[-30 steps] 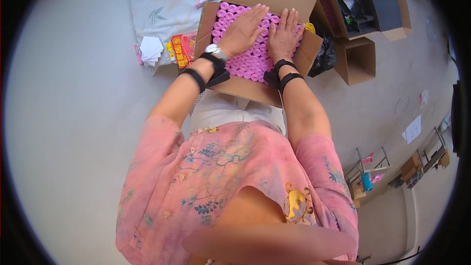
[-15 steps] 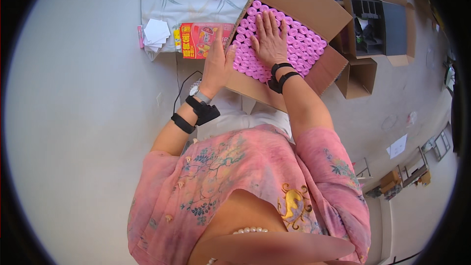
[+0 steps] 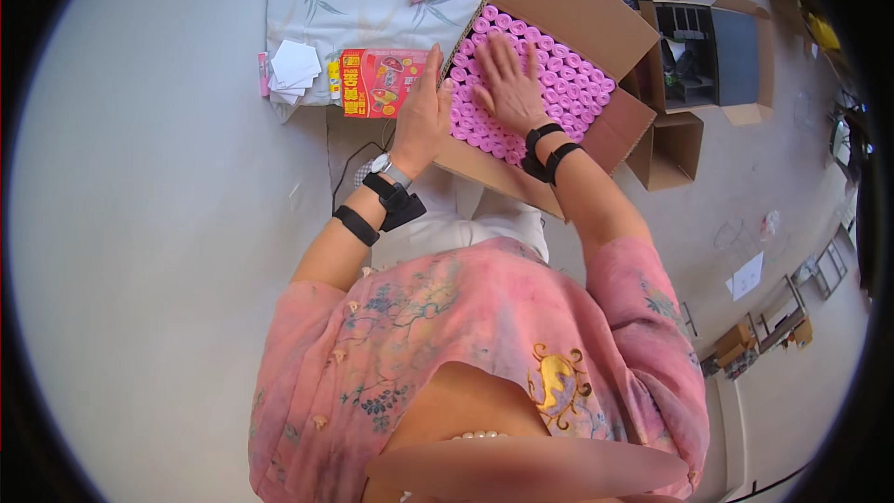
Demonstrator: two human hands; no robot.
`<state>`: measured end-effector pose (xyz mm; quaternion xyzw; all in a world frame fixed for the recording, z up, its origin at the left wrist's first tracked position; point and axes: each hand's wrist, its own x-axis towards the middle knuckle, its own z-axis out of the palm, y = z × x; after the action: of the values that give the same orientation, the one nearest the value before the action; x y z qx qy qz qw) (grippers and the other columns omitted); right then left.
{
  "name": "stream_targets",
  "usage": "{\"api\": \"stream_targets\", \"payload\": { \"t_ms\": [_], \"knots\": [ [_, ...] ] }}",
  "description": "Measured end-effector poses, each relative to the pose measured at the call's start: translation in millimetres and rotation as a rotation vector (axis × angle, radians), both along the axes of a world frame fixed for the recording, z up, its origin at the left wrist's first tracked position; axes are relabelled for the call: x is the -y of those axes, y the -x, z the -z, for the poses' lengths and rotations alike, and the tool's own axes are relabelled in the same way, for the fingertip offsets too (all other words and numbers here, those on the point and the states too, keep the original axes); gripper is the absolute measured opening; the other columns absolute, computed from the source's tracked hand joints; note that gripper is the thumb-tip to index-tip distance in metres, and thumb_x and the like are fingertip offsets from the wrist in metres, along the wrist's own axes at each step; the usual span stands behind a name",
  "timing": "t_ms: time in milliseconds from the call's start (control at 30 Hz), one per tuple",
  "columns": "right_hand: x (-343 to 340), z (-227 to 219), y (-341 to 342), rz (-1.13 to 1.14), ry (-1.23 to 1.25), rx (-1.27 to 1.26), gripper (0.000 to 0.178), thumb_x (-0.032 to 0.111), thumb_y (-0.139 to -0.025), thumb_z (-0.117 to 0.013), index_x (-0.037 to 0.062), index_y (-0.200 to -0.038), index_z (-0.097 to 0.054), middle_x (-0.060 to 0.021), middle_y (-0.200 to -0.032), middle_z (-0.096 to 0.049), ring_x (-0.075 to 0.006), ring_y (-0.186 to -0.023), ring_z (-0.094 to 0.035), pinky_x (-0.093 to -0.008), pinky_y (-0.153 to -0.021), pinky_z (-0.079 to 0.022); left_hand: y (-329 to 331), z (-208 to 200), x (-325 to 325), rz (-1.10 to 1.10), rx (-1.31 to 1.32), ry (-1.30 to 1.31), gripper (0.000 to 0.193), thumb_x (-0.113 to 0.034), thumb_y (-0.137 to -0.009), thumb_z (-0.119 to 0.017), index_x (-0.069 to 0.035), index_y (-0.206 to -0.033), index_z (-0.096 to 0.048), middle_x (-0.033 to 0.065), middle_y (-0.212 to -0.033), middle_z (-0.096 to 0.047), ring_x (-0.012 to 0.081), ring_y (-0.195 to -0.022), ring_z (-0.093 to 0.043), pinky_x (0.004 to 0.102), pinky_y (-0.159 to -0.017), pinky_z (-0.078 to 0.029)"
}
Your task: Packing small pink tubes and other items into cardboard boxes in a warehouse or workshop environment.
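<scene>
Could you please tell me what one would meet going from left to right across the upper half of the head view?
Slim pink tube, fanned white cards, small yellow item, flat red printed packet, left hand, right hand spread on packed pink rolls, open brown cardboard box with a dark interior.

Left hand (image 3: 422,121) edge-on, palm seemingly inward; right hand (image 3: 512,88) flat, palm down, loosely splayed.

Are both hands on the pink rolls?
No, the right hand rests on the pink rolls, but the left hand is beside the cardboard box.
</scene>
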<state>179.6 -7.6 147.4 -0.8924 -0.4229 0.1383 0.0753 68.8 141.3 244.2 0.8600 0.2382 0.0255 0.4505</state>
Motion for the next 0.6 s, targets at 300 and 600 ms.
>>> {"api": "stream_targets", "payload": {
  "t_ms": [300, 600],
  "knots": [
    [7.9, 8.8, 8.9, -1.070, -0.232, -0.235, 0.058, 0.041, -0.104, -0.036, 0.0123, -0.154, -0.032, -0.0039, -0.162, -0.030, -0.0188, -0.153, -0.019, -0.0499, -0.126, -0.003, 1.3, 0.6, 0.2, 0.001, -0.022, 0.000, 0.056, -0.018, -0.105, -0.047, -0.002, -0.154, -0.028, 0.0296, -0.132, -0.056, 0.0443, -0.119, -0.057, 0.0469, -0.097, -0.047],
    [7.3, 26.2, 9.1, -1.051, -0.346, -0.311, 0.047, 0.031, -0.101, -0.040, 0.0094, -0.141, -0.051, -0.0079, -0.152, -0.046, -0.0242, -0.149, -0.030, -0.0533, -0.125, -0.007, 0.8, -0.6, 0.6, -0.018, -0.003, 0.002, 0.057, -0.015, -0.103, -0.050, -0.003, -0.155, -0.029, 0.0277, -0.122, -0.060, 0.0438, -0.109, -0.060, 0.0468, -0.092, -0.048]
  ]
}}
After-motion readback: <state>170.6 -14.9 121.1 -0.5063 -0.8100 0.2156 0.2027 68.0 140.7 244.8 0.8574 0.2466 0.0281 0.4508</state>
